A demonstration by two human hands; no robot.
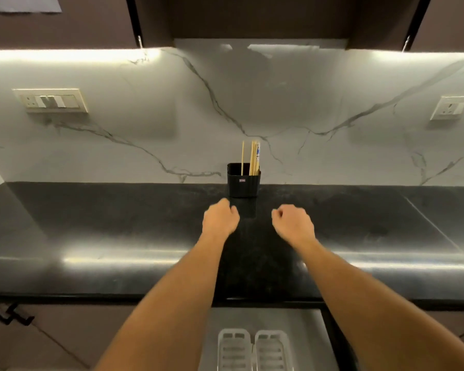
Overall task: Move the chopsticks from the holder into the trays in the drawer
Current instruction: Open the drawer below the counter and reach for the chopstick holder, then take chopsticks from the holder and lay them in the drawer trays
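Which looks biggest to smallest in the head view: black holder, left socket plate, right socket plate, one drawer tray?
1. Left socket plate
2. Drawer tray, cut off by the frame and nearest the camera, so unsure
3. Black holder
4. Right socket plate

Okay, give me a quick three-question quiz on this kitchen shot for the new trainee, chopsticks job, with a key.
1. True or false: the chopsticks stand in the black holder.
2. Which is nearer the holder: A, the left hand, or B, the right hand?
3. Fill in: the two white trays lie in the open ____ below the counter.

Key: 1 true. 2 A. 3 drawer. Both hands are loosely curled and hold nothing.
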